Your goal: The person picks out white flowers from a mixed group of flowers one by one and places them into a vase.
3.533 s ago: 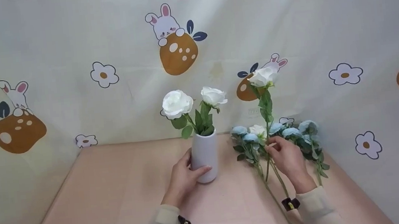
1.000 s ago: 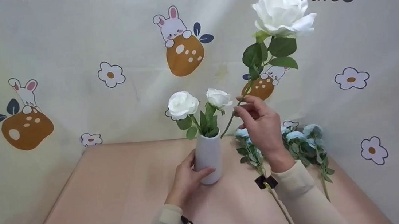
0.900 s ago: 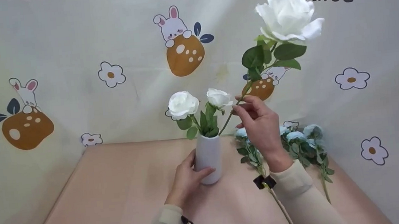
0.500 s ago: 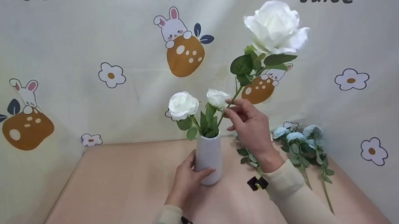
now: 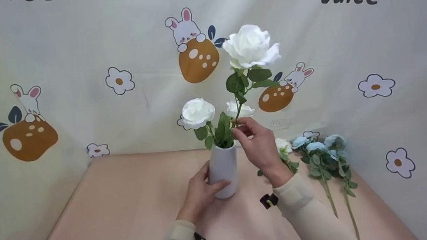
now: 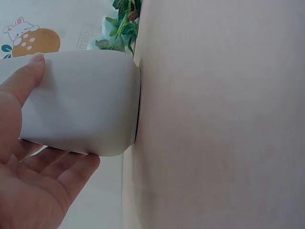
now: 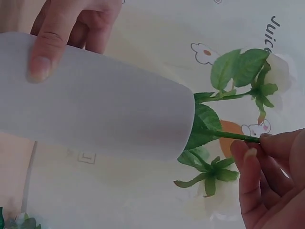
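A white vase (image 5: 224, 170) stands upright on the table, its lower part gripped by my left hand (image 5: 201, 191). The left wrist view shows the thumb and fingers around opposite sides of the vase (image 6: 86, 102). My right hand (image 5: 257, 143) pinches the green stem of a tall white rose (image 5: 251, 47) just above the vase mouth. In the right wrist view this stem (image 7: 233, 136) runs into the mouth, between thumb and fingertips of the right hand (image 7: 271, 176). Two shorter white roses, one at left (image 5: 198, 113) and one partly hidden at right (image 5: 246, 110), stand in the vase.
Light blue flowers (image 5: 317, 147) with long stems lie on the table's right side. Another white flower (image 5: 283, 145) lies beside them, partly behind the right arm. A pink cloth (image 5: 128, 206) covers the table. A printed curtain (image 5: 143, 44) hangs behind it.
My right hand picked a white rose from the right, brought it to the vase and lowered its stem into the mouth; the rose now leans less. The left hand keeps holding the vase.
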Demonstrator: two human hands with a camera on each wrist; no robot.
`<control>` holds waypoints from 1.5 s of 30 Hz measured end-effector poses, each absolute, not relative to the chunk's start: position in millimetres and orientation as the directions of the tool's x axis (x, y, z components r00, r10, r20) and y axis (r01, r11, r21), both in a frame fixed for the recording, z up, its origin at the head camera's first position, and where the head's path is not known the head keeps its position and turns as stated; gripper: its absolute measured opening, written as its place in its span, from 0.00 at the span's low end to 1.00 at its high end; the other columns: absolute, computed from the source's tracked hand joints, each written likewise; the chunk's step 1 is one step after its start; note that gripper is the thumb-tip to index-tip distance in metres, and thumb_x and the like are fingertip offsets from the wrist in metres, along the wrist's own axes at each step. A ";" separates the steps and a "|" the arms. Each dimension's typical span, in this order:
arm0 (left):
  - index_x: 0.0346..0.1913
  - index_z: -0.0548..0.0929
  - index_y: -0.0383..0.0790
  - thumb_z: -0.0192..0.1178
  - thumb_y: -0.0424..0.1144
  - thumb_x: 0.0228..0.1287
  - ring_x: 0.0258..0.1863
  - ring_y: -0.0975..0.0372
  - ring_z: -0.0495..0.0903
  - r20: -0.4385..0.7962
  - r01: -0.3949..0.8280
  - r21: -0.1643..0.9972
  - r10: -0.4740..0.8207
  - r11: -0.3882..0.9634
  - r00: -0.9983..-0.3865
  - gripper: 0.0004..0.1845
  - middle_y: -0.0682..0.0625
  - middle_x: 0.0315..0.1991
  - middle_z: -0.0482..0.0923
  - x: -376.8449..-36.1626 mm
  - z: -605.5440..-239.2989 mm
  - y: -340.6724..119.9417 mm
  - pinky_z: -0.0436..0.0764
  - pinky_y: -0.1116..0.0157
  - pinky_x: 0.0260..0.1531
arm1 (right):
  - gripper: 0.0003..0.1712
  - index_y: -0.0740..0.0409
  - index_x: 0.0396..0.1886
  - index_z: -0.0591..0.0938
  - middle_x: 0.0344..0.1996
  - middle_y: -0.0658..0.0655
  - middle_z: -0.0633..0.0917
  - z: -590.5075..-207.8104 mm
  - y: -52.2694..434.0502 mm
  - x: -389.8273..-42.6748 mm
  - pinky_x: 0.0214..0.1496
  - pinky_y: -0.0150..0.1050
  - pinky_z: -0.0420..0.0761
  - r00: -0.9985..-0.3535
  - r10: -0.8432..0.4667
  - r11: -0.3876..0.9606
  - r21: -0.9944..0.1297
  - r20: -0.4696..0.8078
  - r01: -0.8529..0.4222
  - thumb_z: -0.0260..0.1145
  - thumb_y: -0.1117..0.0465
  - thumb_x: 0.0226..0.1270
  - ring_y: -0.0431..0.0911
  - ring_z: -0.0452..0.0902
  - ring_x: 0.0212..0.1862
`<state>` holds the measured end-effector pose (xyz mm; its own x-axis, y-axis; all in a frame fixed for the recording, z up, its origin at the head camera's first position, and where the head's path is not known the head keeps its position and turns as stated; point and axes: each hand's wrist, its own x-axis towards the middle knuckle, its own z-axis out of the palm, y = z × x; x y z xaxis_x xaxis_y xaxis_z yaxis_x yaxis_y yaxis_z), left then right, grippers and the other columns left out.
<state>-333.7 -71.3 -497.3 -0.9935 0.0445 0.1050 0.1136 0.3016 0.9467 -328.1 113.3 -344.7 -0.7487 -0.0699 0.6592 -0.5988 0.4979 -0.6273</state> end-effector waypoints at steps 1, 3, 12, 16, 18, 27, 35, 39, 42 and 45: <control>0.87 0.65 0.47 0.82 0.54 0.62 0.82 0.45 0.71 0.108 0.115 0.945 0.042 0.306 -0.993 0.55 0.44 0.83 0.71 -333.7 -497.2 -71.1 0.71 0.40 0.82 | 0.11 0.55 0.56 0.89 0.37 0.54 0.95 -346.3 113.2 -328.8 0.37 0.38 0.90 -0.750 -0.076 0.513 -0.619 0.657 -0.594 0.73 0.60 0.79 0.46 0.91 0.37; 0.86 0.65 0.46 0.82 0.54 0.62 0.82 0.45 0.71 0.116 0.123 0.942 0.040 0.312 -0.992 0.54 0.44 0.83 0.71 -333.5 -497.4 -70.9 0.71 0.40 0.82 | 0.10 0.54 0.55 0.89 0.37 0.55 0.95 -349.2 113.2 -329.9 0.40 0.41 0.90 -0.762 -0.090 0.534 -0.615 0.641 -0.580 0.73 0.60 0.79 0.46 0.90 0.35; 0.86 0.67 0.47 0.82 0.54 0.62 0.82 0.46 0.71 0.143 0.150 0.938 0.047 0.311 -0.989 0.53 0.44 0.82 0.72 -332.6 -499.0 -72.0 0.72 0.40 0.82 | 0.09 0.52 0.53 0.89 0.39 0.54 0.94 -357.9 112.3 -332.8 0.38 0.41 0.86 -0.831 -0.117 0.590 -0.636 0.543 -0.498 0.71 0.58 0.79 0.45 0.86 0.36; 0.85 0.68 0.46 0.82 0.54 0.62 0.81 0.45 0.72 0.157 0.163 0.935 0.046 0.314 -0.987 0.52 0.43 0.81 0.73 -333.3 -499.5 -72.2 0.72 0.40 0.81 | 0.08 0.51 0.52 0.89 0.42 0.53 0.94 -358.5 110.7 -333.0 0.44 0.46 0.90 -0.853 -0.141 0.618 -0.629 0.502 -0.472 0.68 0.56 0.81 0.47 0.89 0.41; 0.85 0.68 0.44 0.82 0.54 0.63 0.81 0.45 0.72 0.165 0.171 0.935 0.046 0.311 -0.985 0.52 0.42 0.81 0.73 -333.5 -499.9 -72.4 0.72 0.40 0.81 | 0.08 0.51 0.51 0.89 0.42 0.53 0.94 -359.2 110.1 -333.2 0.47 0.49 0.91 -0.862 -0.156 0.634 -0.621 0.483 -0.462 0.67 0.55 0.82 0.48 0.90 0.43; 0.85 0.68 0.44 0.82 0.51 0.63 0.81 0.45 0.72 0.174 0.180 0.939 0.046 0.293 -0.984 0.51 0.41 0.81 0.73 -333.4 -500.1 -73.1 0.72 0.40 0.81 | 0.08 0.54 0.47 0.89 0.43 0.54 0.90 -362.6 110.0 -337.0 0.49 0.49 0.88 -0.858 -0.191 0.659 -0.585 0.478 -0.472 0.68 0.55 0.82 0.48 0.86 0.44; 0.85 0.68 0.45 0.83 0.53 0.62 0.82 0.44 0.71 0.177 0.184 0.937 0.052 0.296 -0.983 0.52 0.41 0.81 0.73 -333.1 -498.8 -74.5 0.72 0.40 0.81 | 0.16 0.57 0.59 0.87 0.41 0.53 0.90 -360.8 108.1 -334.1 0.43 0.41 0.84 -0.874 -0.145 0.591 -0.668 0.464 -0.452 0.70 0.54 0.80 0.45 0.81 0.39; 0.85 0.67 0.44 0.83 0.53 0.62 0.83 0.43 0.69 0.168 0.177 0.940 0.056 0.292 -0.984 0.53 0.41 0.82 0.71 -332.4 -499.2 -74.8 0.71 0.39 0.82 | 0.15 0.55 0.59 0.88 0.40 0.53 0.90 -362.2 107.7 -333.1 0.39 0.39 0.82 -0.870 -0.136 0.569 -0.682 0.474 -0.460 0.70 0.54 0.81 0.43 0.80 0.35; 0.85 0.68 0.43 0.82 0.53 0.62 0.82 0.42 0.70 0.178 0.188 0.935 0.059 0.301 -0.982 0.52 0.40 0.82 0.71 -332.1 -499.4 -74.9 0.72 0.38 0.81 | 0.12 0.53 0.57 0.88 0.38 0.52 0.91 -363.8 108.0 -333.3 0.37 0.39 0.82 -0.862 -0.141 0.570 -0.671 0.487 -0.473 0.70 0.55 0.81 0.43 0.79 0.34; 0.85 0.68 0.43 0.82 0.54 0.62 0.82 0.42 0.70 0.184 0.194 0.932 0.059 0.306 -0.981 0.52 0.40 0.82 0.72 -332.9 -499.8 -75.0 0.72 0.38 0.81 | 0.10 0.53 0.55 0.88 0.38 0.51 0.91 -365.6 108.7 -333.7 0.38 0.39 0.82 -0.855 -0.147 0.575 -0.661 0.498 -0.483 0.70 0.56 0.81 0.42 0.79 0.34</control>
